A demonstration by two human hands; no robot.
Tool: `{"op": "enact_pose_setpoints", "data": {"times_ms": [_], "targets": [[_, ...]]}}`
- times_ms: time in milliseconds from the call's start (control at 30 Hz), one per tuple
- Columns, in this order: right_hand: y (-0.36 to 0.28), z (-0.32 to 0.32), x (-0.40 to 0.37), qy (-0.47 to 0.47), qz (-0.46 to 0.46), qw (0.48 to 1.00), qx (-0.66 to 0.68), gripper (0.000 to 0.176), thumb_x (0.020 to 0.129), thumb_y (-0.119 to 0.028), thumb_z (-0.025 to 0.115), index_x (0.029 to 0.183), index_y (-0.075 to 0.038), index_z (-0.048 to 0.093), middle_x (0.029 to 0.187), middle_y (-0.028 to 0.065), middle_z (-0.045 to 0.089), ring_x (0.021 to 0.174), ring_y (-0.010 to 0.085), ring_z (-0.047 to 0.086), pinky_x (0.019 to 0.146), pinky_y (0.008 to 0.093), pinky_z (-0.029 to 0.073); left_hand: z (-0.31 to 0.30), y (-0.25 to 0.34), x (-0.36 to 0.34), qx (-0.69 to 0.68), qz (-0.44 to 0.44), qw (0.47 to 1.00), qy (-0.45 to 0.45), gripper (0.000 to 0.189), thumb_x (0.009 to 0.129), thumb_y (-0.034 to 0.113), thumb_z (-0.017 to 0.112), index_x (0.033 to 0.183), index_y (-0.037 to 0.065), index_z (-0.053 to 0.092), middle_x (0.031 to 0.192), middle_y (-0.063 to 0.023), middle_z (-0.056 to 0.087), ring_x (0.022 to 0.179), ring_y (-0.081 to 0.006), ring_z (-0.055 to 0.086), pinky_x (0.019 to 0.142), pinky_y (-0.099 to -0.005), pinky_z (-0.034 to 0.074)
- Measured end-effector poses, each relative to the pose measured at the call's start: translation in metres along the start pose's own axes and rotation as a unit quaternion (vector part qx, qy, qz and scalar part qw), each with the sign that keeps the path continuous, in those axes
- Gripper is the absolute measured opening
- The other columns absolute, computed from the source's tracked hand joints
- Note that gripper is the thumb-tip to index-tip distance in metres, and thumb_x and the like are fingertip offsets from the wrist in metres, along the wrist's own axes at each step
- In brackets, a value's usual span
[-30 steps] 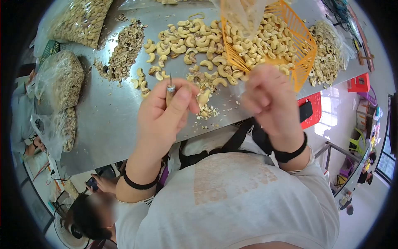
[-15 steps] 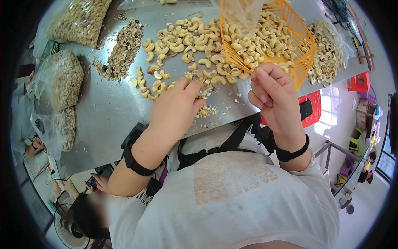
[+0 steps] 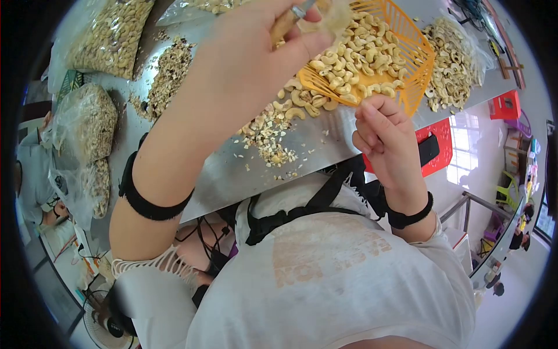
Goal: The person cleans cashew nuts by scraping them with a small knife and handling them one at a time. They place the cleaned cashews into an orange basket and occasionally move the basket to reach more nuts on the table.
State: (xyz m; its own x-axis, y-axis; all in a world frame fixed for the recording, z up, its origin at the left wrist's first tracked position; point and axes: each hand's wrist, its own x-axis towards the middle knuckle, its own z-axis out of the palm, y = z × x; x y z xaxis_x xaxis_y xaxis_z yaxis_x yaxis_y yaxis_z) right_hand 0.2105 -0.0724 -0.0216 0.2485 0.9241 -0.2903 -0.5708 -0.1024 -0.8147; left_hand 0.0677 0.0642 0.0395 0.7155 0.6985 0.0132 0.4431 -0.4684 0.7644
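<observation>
My left hand point(image 3: 285, 35), slightly blurred, reaches up over the table with its fingers wrapped round a wooden-handled tool point(image 3: 283, 28). A metal part shows at the tool's upper end; the rest is hidden. My right hand point(image 3: 383, 125) hovers by the table's near edge, fingers curled and thumb pressed against them; anything inside is too small to see. Just above it stands an orange plastic basket point(image 3: 429, 64) of pale cashews point(image 3: 372, 49), with a clear plastic bag point(image 3: 332, 20) at its left. Loose cashews point(image 3: 299, 104) and white nut crumbs point(image 3: 272, 139) lie beneath my left forearm.
Bags of nuts point(image 3: 110, 41) and crumbs point(image 3: 87, 122) line the metal table's left side. A heap of brownish bits point(image 3: 168, 75) lies nearby. Cashew pieces point(image 3: 453, 64) sit right of the basket. A phone point(image 3: 429, 150) rests on a red stool point(image 3: 444, 139). Another person sits at lower left.
My left hand has moved up from the loose cashews, and a wooden-handled tool now shows in it. The basket appears slightly lower and further left. My right hand has barely moved.
</observation>
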Motion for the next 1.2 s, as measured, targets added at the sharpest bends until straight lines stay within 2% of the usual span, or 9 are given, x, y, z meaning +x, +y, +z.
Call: {"op": "enact_pose_setpoints", "data": {"times_ms": [100,167,233,500,600,633,667,867,1200], "targets": [[-0.004,-0.002,-0.003,0.006,-0.009,1.000,0.007,0.012,0.079,-0.016,0.055,0.079,-0.004,0.053,0.067,-0.0005,0.052,0.045,0.0026,0.034,0.042,0.0164,0.027,0.010,-0.003,0.001,-0.056,0.004,0.998,0.023,0.021,0.074,0.019,0.057,0.085,0.002,0.051,0.077,-0.0101,0.054,0.063,-0.0230,0.051,0.057,-0.0289,0.040],[-0.006,-0.007,-0.002,0.005,-0.010,1.000,0.008,0.012,0.079,-0.016,0.055,0.079,-0.004,0.053,0.066,-0.0011,0.051,0.045,0.0026,0.034,0.042,0.0164,0.027,0.033,-0.036,-0.011,0.182,0.089,0.979,0.039,0.022,0.074,0.020,0.057,0.088,0.004,0.052,0.080,-0.0089,0.054,0.061,-0.0223,0.053,0.056,-0.0279,0.041],[-0.007,-0.010,0.000,0.002,-0.010,1.000,0.010,0.012,0.079,-0.016,0.055,0.079,-0.004,0.052,0.065,-0.0016,0.050,0.045,0.0026,0.034,0.042,0.0164,0.027,0.052,-0.055,-0.024,0.184,0.118,0.976,0.019,0.022,0.072,0.020,0.059,0.087,0.006,0.053,0.079,-0.0073,0.053,0.063,-0.0235,0.054,0.056,-0.0297,0.043],[-0.002,-0.001,0.002,0.012,-0.011,1.000,-0.007,0.014,0.079,-0.017,0.055,0.078,-0.003,0.052,0.063,-0.0026,0.048,0.046,0.0026,0.035,0.042,0.0162,0.027,0.068,-0.070,-0.034,0.224,0.099,0.969,-0.018,0.021,0.071,0.020,0.060,0.086,0.008,0.054,0.076,-0.0041,0.050,0.062,-0.0222,0.053,0.053,-0.0304,0.043],[-0.003,-0.001,0.002,0.018,-0.006,1.000,-0.002,0.014,0.078,-0.017,0.056,0.078,-0.004,0.053,0.063,-0.0026,0.049,0.046,0.0026,0.035,0.042,0.0160,0.027,0.052,-0.071,-0.034,0.013,0.018,1.000,-0.020,0.017,0.077,0.021,0.056,0.086,0.006,0.054,0.073,-0.0014,0.051,0.052,-0.0122,0.048,0.045,-0.0236,0.038],[-0.003,-0.002,0.003,0.018,-0.006,1.000,-0.002,0.014,0.078,-0.017,0.056,0.078,-0.004,0.053,0.063,-0.0026,0.049,0.046,0.0026,0.035,0.042,0.0160,0.027,0.038,-0.059,-0.035,-0.201,-0.112,0.970,-0.083,0.018,0.079,0.021,0.052,0.087,0.005,0.053,0.073,-0.0010,0.051,0.049,-0.0080,0.043,0.042,-0.0203,0.034],[-0.002,-0.002,0.004,0.018,-0.005,1.000,-0.006,0.014,0.079,-0.017,0.056,0.079,-0.004,0.053,0.063,-0.0026,0.049,0.046,0.0027,0.035,0.041,0.0159,0.026,0.030,-0.051,-0.037,-0.402,-0.236,0.874,-0.140,0.020,0.082,0.022,0.049,0.088,0.003,0.053,0.073,-0.0006,0.051,0.045,-0.0037,0.037,0.040,-0.0170,0.029],[0.003,0.004,0.008,0.006,0.010,1.000,-0.022,0.013,0.078,-0.017,0.056,0.079,-0.004,0.053,0.062,-0.0033,0.048,0.045,0.0024,0.034,0.040,0.0154,0.025,0.024,-0.045,-0.049,-0.597,-0.223,0.750,-0.179,0.023,0.086,0.024,0.041,0.094,0.003,0.048,0.072,-0.0016,0.051,0.040,-0.0028,0.033,0.036,-0.0162,0.025],[0.009,0.023,-0.004,-0.079,-0.039,0.984,-0.155,0.018,0.074,-0.012,0.061,0.089,-0.004,0.054,0.060,-0.0053,0.047,0.055,-0.0001,0.040,0.049,0.0139,0.029,0.039,-0.040,-0.058,-0.691,-0.177,0.666,-0.218,0.019,0.086,0.019,0.042,0.096,0.004,0.047,0.076,-0.0090,0.056,0.045,-0.0049,0.037,0.040,-0.0166,0.028]]}}
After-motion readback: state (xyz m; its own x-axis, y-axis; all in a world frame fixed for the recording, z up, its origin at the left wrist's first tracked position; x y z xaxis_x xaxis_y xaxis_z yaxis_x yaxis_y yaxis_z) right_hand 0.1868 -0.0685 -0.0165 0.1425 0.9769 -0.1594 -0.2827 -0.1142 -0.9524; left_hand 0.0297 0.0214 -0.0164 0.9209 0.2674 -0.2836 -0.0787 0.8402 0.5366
